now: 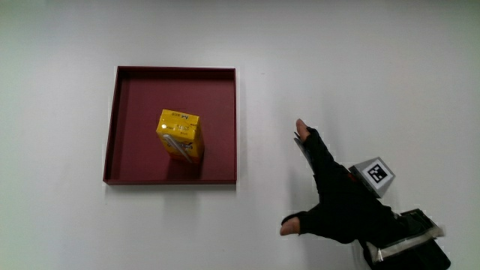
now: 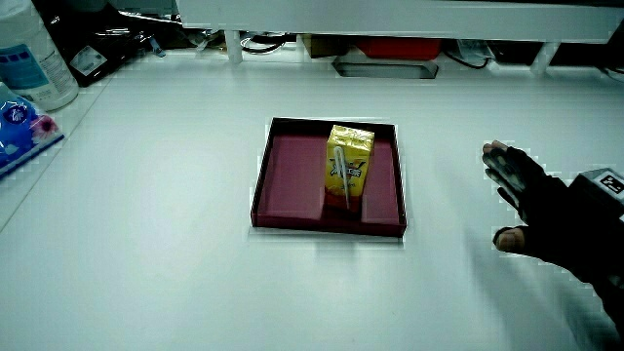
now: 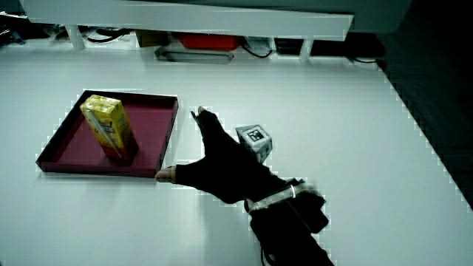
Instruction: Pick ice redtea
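A yellow ice red tea carton [image 1: 181, 135] stands upright in a dark red square tray [image 1: 126, 127], with a straw on one face. Both side views show the carton [image 2: 348, 164] [image 3: 109, 128] in the tray [image 2: 292, 171] [image 3: 151, 122]. The gloved hand [image 1: 330, 196] hovers over the bare table beside the tray, apart from it, fingers spread and thumb out, holding nothing. It appears in both side views as well [image 2: 541, 210] [image 3: 222, 166]. A patterned cube [image 1: 374, 175] sits on its back.
A low white partition [image 2: 390, 15] runs along the table's edge farthest from the person, with cables and boxes under it. In a side view a plastic bottle [image 2: 34, 54] and a blue packet [image 2: 19, 127] stand at the table's edge.
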Tool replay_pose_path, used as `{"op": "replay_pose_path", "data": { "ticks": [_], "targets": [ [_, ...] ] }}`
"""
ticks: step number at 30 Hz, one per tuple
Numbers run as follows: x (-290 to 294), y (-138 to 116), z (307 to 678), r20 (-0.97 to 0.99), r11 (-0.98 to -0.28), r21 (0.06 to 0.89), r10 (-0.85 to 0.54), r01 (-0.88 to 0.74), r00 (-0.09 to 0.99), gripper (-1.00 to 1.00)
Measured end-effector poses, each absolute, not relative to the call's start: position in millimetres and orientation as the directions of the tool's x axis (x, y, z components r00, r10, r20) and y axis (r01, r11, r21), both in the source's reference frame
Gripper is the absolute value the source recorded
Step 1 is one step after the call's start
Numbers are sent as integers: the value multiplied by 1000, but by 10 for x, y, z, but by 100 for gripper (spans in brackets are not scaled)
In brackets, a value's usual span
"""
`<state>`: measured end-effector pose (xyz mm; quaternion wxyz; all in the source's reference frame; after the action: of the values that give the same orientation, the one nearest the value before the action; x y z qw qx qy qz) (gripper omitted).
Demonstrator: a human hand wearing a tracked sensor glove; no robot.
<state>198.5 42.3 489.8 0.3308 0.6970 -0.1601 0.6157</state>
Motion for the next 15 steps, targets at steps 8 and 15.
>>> {"op": "replay_pose_path", "data": {
  "ticks": [8,15],
  "targets": [
    [1725,287,4997,918,-674,392,247,-626,310,0],
    [1345,133,5071,932,-653,362,245,-665,267,0]
  ]
}}
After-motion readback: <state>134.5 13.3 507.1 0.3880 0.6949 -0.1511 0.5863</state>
